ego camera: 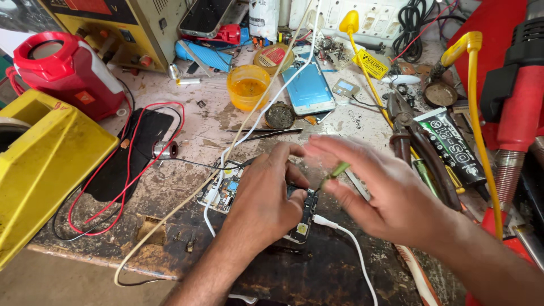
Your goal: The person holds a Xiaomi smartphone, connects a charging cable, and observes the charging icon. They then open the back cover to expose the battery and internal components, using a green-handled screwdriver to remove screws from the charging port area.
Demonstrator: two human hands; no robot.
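Note:
My left hand (265, 195) presses down on an opened phone (303, 218) lying on the worn bench, thumb and fingers over its circuit board. A white cable (351, 241) is plugged into the phone's right end. My right hand (377, 190), blurred by motion, hovers just right of the phone and pinches a thin green-handled tool (335, 171) between thumb and fingers. A second bare circuit board (224, 190) lies partly under my left hand on its left side.
A yellow box (45, 164) and a red device (65, 71) stand at left, with red and black leads (141, 153). An orange cup (247, 86), a blue-backed phone (310, 88), pliers (416, 141), a black glue tube (453, 144) and a red heat gun (518, 107) crowd the back and right.

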